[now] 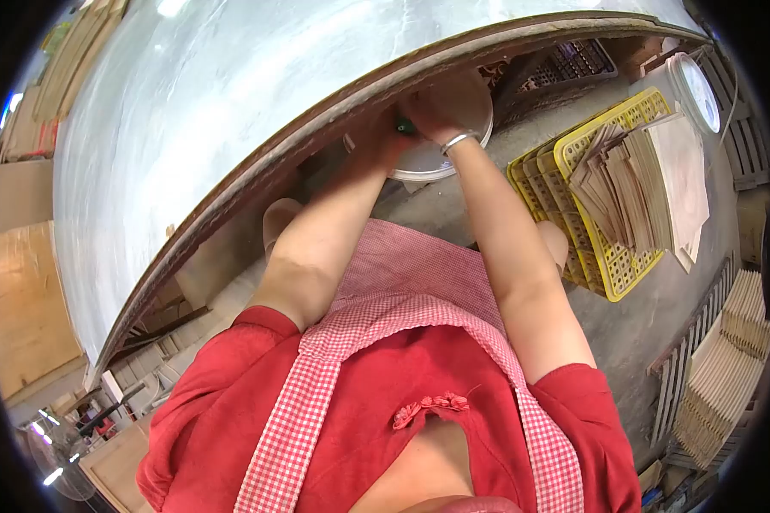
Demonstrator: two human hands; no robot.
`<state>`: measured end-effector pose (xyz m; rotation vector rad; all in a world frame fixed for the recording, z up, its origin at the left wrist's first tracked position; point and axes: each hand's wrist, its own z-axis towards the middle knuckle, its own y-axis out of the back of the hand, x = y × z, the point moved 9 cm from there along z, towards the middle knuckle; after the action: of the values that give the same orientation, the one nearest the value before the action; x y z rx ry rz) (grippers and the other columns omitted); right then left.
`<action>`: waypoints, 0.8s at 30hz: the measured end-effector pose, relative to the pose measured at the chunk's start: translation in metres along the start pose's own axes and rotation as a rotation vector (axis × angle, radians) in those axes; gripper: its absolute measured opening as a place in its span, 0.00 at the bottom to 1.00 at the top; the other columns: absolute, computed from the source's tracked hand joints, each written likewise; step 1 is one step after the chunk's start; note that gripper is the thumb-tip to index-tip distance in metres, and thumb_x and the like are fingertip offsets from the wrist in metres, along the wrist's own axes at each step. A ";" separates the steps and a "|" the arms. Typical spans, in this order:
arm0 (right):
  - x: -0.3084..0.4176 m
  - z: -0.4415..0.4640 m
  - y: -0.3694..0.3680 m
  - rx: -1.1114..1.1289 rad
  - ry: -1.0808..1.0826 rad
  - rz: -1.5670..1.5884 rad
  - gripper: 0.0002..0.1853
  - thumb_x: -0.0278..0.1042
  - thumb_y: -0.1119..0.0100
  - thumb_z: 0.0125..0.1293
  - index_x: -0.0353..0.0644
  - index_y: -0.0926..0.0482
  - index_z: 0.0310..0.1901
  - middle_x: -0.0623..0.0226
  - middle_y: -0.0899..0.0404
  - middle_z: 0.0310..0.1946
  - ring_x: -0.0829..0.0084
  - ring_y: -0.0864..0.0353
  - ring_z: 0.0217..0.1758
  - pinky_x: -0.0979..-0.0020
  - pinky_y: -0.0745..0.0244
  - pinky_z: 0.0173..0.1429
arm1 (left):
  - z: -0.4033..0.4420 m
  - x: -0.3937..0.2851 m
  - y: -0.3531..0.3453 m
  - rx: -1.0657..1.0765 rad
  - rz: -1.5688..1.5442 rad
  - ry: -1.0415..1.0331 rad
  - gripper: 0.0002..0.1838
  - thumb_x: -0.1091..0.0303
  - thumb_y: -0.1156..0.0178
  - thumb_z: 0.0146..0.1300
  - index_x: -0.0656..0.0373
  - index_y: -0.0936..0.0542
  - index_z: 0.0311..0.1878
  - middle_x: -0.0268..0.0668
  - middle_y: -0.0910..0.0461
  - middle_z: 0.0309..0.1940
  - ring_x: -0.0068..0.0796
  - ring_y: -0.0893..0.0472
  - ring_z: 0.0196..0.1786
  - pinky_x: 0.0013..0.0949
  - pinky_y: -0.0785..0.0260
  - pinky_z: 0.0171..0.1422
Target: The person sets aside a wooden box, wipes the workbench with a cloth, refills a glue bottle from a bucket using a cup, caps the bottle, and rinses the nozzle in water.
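Both arms reach forward beneath the edge of a large pale tabletop [188, 103]. My left hand [382, 138] is in shadow there, close to my right hand [428, 115], whose wrist wears a silver bangle [460, 142]. A small dark green thing [405, 126] shows between the two hands; its kind is unclear. Below and around them is a round white bucket [428, 167], partly covered by the hands and the table rim. The fingers of both hands are hidden by shadow and by the hands themselves, so their grip does not show.
A yellow perforated crate [612, 274] with a stack of thin wood sheets [642, 188] stands on the right. Behind it is a white lidded bucket [695, 92]. A dark crate [569, 67] sits under the table. More stacked wood pieces [723, 368] lie at far right.
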<state>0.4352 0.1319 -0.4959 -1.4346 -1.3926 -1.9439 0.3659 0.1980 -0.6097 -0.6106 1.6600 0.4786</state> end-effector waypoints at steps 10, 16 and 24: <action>-0.032 -0.001 0.006 0.078 -0.025 -0.436 0.23 0.44 0.51 0.72 0.39 0.19 0.59 0.46 0.16 0.52 0.54 0.17 0.55 0.56 0.27 0.64 | -0.070 -0.052 -0.010 -0.147 -0.555 0.371 0.25 0.63 0.35 0.64 0.55 0.25 0.64 0.42 0.23 0.60 0.40 0.24 0.64 0.53 0.27 0.64; -0.084 -0.039 -0.026 0.437 -0.793 0.079 0.25 0.45 0.39 0.67 0.37 0.22 0.59 0.49 0.15 0.47 0.53 0.14 0.45 0.57 0.20 0.51 | -0.046 -0.075 0.007 -0.096 0.543 -0.370 0.26 0.63 0.34 0.63 0.59 0.25 0.64 0.47 0.23 0.59 0.42 0.23 0.63 0.48 0.27 0.64; 0.047 -0.040 0.023 -0.344 0.248 -0.010 0.15 0.41 0.46 0.71 0.40 0.16 0.46 0.44 0.17 0.44 0.43 0.19 0.51 0.52 0.24 0.58 | -0.049 -0.068 0.001 -0.014 0.375 -0.208 0.35 0.46 0.41 0.67 0.58 0.32 0.71 0.45 0.29 0.68 0.41 0.31 0.71 0.38 0.39 0.76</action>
<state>0.4119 0.0991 -0.4440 -1.2645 -0.9929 -2.3606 0.3360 0.1765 -0.5347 -0.2462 1.5742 0.7974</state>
